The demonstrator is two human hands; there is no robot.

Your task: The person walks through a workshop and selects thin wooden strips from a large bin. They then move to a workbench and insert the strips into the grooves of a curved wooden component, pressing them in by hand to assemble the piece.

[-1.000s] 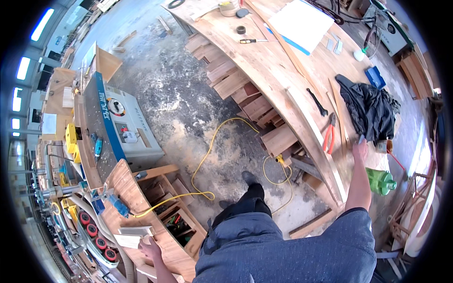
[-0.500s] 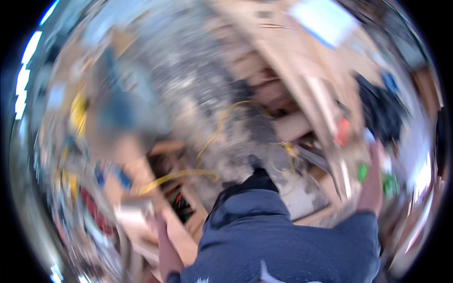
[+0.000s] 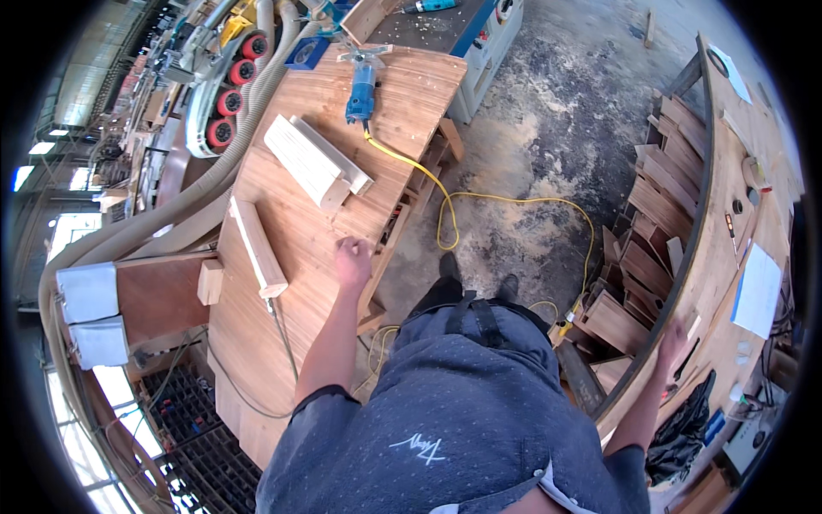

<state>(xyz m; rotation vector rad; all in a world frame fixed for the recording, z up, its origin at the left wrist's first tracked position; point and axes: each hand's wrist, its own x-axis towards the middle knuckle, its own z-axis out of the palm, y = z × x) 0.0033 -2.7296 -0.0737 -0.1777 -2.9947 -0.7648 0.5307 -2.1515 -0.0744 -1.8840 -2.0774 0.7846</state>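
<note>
My left hand (image 3: 353, 260) hovers at the edge of the wooden workbench (image 3: 317, 231), fingers curled in, with nothing visible in it. Just beyond it lie two pale wooden blocks (image 3: 310, 163) side by side. Another long wooden block (image 3: 258, 248) rests to the left, with a cable or hose end at its near end. Farther off on the bench is a blue power tool (image 3: 361, 90) with a yellow cord. My right hand (image 3: 673, 339) is beside the inner edge of the right-hand table (image 3: 728, 197). Its fingers are blurred; a pale strip (image 3: 690, 332) shows beside them.
Wood offcuts (image 3: 655, 231) are stacked under the right-hand table, which carries white sheets (image 3: 757, 289) and a black plastic bag (image 3: 685, 428). The yellow cord (image 3: 531, 197) loops over the dusty floor near my feet. Thick grey hoses (image 3: 184, 201) run along the left.
My view has turned and steadied from a heavy blur. The left-hand bench now fills more of the picture. My left hand, earlier next to a pale block, now appears apart from the blocks.
</note>
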